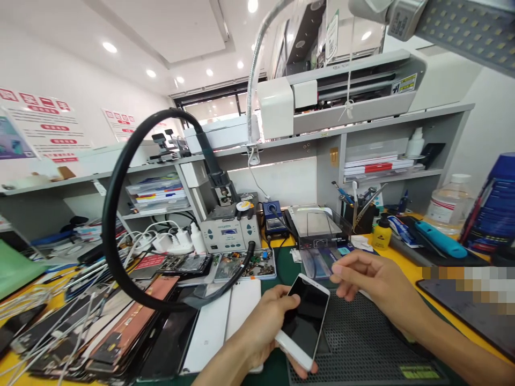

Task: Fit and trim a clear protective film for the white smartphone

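My left hand (pixel 269 321) grips a white smartphone (pixel 306 316) with a dark screen, tilted and held above the work surface. Its thumb presses on the front near the upper left edge, and fingers reach around under the lower end. To the right of the phone is my right hand (pixel 364 276), apart from it, with thumb and fingertips drawn together in a pinch. Whatever lies between those fingertips, if anything, is too small to make out. Below both hands lies a black perforated mat (pixel 362 343).
Stacked phone parts and tablets (pixel 132 321) crowd the left, with white cables over them. A thick black hose (pixel 108 214) loops from the hot-air station (pixel 232 234). At the right stand a yellow bottle (pixel 382 234), a tool holder (pixel 358 212) and a clear bottle (pixel 448 206).
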Tool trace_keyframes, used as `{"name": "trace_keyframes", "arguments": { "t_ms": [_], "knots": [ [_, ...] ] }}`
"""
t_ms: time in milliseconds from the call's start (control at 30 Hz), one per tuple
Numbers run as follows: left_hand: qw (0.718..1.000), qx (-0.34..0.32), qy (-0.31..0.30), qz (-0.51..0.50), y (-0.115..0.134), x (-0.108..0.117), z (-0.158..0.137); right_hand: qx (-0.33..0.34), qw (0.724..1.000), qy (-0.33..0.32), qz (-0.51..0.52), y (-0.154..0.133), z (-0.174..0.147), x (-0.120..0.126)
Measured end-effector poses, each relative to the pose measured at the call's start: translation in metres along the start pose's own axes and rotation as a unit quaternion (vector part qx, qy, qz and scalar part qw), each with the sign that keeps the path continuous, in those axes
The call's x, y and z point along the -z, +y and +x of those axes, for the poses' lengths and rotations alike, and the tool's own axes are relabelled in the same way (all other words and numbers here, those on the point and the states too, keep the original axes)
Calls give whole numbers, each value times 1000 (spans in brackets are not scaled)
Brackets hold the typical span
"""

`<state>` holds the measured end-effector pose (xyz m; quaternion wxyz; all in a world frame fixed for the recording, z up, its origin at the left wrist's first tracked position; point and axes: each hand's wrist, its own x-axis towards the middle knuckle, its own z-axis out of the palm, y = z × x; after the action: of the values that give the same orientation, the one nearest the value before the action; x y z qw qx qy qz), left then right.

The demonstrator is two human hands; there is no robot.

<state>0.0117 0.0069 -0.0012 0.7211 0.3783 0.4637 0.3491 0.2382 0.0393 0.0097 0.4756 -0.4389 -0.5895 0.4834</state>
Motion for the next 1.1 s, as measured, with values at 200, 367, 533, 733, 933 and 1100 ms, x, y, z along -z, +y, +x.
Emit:
{"name": "trace_keyframes", "arguments": {
  "t_ms": [200, 367, 533, 733, 933, 1100],
  "knots": [
    [997, -20, -13, 80, -4, -20, 2, -3, 1000, -5, -9, -4, -1, 0],
    [911, -10, 27, 412, 14, -10, -16, 4, 1000, 4, 3, -6, 0, 1],
    [795, -94, 175, 574, 60, 42, -49, 8, 1000, -5, 10, -8, -1, 1],
    [724, -43, 232, 648, 88, 108, -60, 19, 1000, -23, -2, -17, -7, -1],
    [760, -101, 238, 596, 103, 127, -79, 14, 999, -39, 2, -15, -7, 1],
    [860, -166, 219, 429, 93, 94, -89, -39, 990, -107, 88, -19, -11, -5]
  ]
}}
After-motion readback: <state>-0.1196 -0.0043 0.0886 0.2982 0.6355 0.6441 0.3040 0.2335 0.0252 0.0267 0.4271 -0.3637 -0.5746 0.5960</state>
